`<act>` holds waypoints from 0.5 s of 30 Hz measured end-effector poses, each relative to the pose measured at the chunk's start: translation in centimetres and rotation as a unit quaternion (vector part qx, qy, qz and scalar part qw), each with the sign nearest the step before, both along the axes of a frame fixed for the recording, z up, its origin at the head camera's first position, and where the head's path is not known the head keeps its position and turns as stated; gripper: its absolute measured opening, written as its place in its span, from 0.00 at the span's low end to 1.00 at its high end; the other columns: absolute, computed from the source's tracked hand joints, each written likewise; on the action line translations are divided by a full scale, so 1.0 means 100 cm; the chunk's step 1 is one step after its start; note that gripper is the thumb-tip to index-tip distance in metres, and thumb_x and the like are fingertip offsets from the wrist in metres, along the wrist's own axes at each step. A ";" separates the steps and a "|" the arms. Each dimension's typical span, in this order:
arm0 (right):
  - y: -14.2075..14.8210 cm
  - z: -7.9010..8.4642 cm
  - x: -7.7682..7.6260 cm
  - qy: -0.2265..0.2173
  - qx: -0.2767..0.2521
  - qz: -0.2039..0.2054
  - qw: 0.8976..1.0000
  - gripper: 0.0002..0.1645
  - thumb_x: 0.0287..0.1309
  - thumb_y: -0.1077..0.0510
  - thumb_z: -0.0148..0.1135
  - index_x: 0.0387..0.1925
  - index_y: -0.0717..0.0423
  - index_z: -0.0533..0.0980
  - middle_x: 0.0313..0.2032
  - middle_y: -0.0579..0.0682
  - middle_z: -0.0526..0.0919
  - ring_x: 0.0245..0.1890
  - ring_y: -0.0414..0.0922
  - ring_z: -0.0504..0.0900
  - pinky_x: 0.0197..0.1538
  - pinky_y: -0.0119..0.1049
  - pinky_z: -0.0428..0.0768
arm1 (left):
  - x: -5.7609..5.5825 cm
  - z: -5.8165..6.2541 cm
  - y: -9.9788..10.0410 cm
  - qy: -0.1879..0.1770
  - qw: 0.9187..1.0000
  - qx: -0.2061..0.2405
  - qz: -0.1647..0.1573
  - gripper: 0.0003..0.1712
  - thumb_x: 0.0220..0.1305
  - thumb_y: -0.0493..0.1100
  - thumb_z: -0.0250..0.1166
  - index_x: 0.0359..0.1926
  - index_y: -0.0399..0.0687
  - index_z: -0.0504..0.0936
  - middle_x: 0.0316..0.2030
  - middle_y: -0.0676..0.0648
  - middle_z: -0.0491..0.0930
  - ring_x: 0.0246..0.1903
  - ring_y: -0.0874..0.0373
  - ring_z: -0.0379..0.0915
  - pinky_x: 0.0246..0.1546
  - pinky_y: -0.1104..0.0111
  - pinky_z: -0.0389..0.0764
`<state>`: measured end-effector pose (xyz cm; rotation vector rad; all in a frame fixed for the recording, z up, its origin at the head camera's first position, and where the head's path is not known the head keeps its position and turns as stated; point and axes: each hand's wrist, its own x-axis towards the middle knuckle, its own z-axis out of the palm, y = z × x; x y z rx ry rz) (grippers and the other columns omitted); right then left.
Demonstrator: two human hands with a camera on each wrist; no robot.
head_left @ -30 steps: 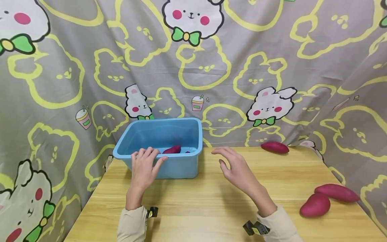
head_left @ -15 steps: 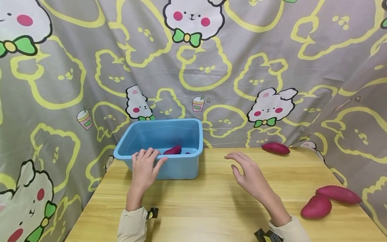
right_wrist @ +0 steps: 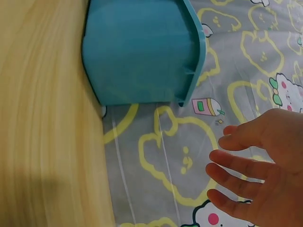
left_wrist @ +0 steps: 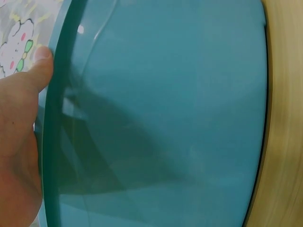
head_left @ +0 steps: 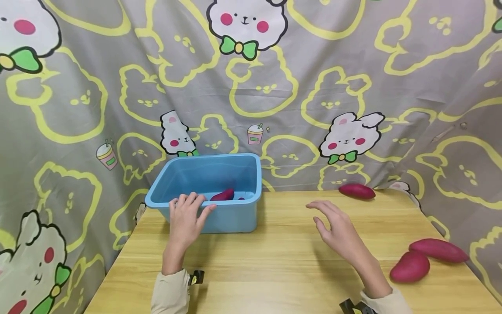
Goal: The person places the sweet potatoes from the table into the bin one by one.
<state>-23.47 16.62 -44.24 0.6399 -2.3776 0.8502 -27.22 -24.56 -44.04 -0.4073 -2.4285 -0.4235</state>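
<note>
A blue plastic bin (head_left: 231, 216) stands at the back left of the table, with a reddish-purple sweet potato (head_left: 222, 195) inside and a bit of another one beside it. My left hand (head_left: 185, 223) holds the bin's front rim, fingers bent over it; in the left wrist view the thumb (left_wrist: 41, 68) lies against the rim. To the right of the bin, my right hand (head_left: 338, 226) hovers over the table, fingers loosely bent and holding nothing. Farther right lie two sweet potatoes, a long one (head_left: 438, 250) and a rounder one (head_left: 410, 267), side by side.
Another sweet potato (head_left: 357, 191) lies at the table's back edge, right of the bin. A grey patterned curtain (head_left: 290, 104) hangs behind and along both sides of the wooden table (head_left: 251, 270).
My right hand has moved to the right, away from the bin, with nothing in it. My left hand stays at the bin's rim, and the sweet potatoes have not moved.
</note>
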 end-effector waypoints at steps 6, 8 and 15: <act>0.012 0.005 -0.001 0.008 0.007 -0.008 1.000 0.25 0.55 0.74 0.70 0.54 0.57 0.80 0.53 0.51 0.84 0.56 0.53 0.82 0.55 0.53 0.78 | 0.002 0.000 -0.001 0.000 1.000 0.002 -0.001 0.19 0.68 0.58 0.67 0.44 0.47 0.83 0.42 0.44 0.80 0.47 0.43 0.68 0.57 0.40 0.59; 0.017 0.006 -0.002 0.012 0.006 -0.013 1.000 0.24 0.55 0.74 0.69 0.54 0.58 0.80 0.52 0.52 0.84 0.56 0.54 0.82 0.55 0.54 0.78 | 0.002 0.001 -0.001 0.000 1.000 0.001 -0.001 0.19 0.68 0.58 0.67 0.44 0.47 0.83 0.42 0.44 0.80 0.47 0.43 0.68 0.57 0.40 0.59; 0.037 0.008 -0.001 0.015 0.000 -0.038 0.999 0.24 0.55 0.75 0.69 0.54 0.60 0.80 0.52 0.57 0.83 0.55 0.58 0.81 0.54 0.59 0.76 | 0.002 0.001 0.000 0.000 1.000 0.002 -0.003 0.19 0.69 0.58 0.67 0.43 0.47 0.83 0.42 0.43 0.80 0.47 0.43 0.69 0.57 0.40 0.59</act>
